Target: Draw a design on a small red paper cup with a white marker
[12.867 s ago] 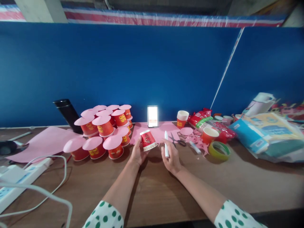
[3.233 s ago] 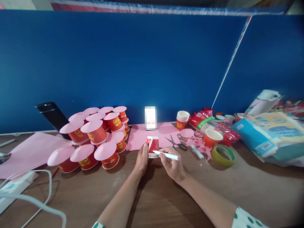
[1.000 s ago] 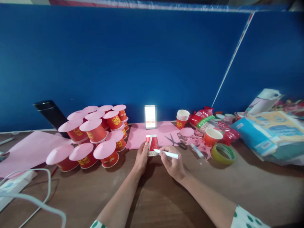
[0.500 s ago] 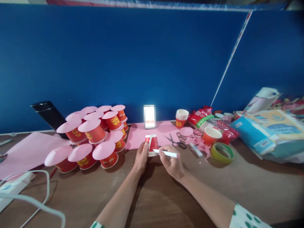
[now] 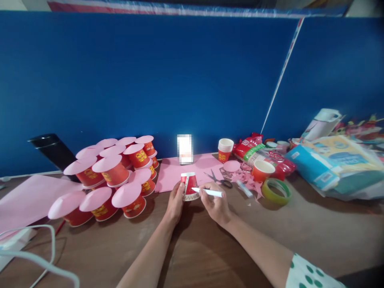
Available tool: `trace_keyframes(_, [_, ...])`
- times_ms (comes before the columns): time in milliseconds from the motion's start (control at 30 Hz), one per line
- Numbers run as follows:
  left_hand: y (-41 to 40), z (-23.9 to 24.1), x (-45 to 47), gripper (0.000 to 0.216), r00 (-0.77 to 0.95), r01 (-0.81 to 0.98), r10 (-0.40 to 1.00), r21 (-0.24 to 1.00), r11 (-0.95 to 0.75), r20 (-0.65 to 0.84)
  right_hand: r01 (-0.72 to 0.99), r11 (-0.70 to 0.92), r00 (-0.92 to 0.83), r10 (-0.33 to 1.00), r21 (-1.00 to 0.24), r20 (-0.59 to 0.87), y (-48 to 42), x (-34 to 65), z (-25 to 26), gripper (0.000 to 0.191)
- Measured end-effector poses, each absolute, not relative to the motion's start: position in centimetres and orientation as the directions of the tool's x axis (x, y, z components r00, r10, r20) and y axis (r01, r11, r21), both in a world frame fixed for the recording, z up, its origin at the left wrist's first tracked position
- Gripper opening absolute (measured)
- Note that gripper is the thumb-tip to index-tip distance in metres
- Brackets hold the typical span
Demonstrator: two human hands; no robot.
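Observation:
A red paper cup [image 5: 191,185] with a white strip down its side and a zigzag line near its lower rim is upside down in my left hand [image 5: 175,205]. My left fingers are closed on the cup's left side. My right hand [image 5: 216,205] pinches a white marker pen [image 5: 213,193], its tip at the cup's right side. Whether the tip touches the cup, I cannot tell. Behind the cup, pink paper [image 5: 171,172] lies flat, with scissors [image 5: 221,181] on its right edge and a pixelated bright phone-like screen [image 5: 185,149] standing on it.
Several red cups topped with pink paper cones [image 5: 112,170] are stacked at left, near a black bottle [image 5: 54,150] and white cable [image 5: 45,260]. At right are stacked cups [image 5: 225,150], pink scraps [image 5: 249,180], a tape roll [image 5: 276,192] and a blue-yellow package [image 5: 336,166]. A blue partition [image 5: 180,80] stands behind.
The camera view has shifted slightly, moving the surroundings left in the picture. Both hands keep their holds on the cup and marker pen; the pen tip sits slightly higher on the cup.

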State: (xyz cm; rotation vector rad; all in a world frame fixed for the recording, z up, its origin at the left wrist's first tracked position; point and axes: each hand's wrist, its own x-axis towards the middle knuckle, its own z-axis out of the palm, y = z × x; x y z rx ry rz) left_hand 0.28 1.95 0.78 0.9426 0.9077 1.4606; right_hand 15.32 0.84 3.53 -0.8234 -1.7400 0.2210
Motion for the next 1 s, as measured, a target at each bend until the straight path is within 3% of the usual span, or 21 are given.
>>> trace_keyframes(1000, [2.0,0.7,0.3,0.054,-0.059,-0.369,0.998,0.928,-0.044,0.023,0.400,0.656,-0.005,0.700,-0.640,0.714,2.0,16.2,3.6,0.014])
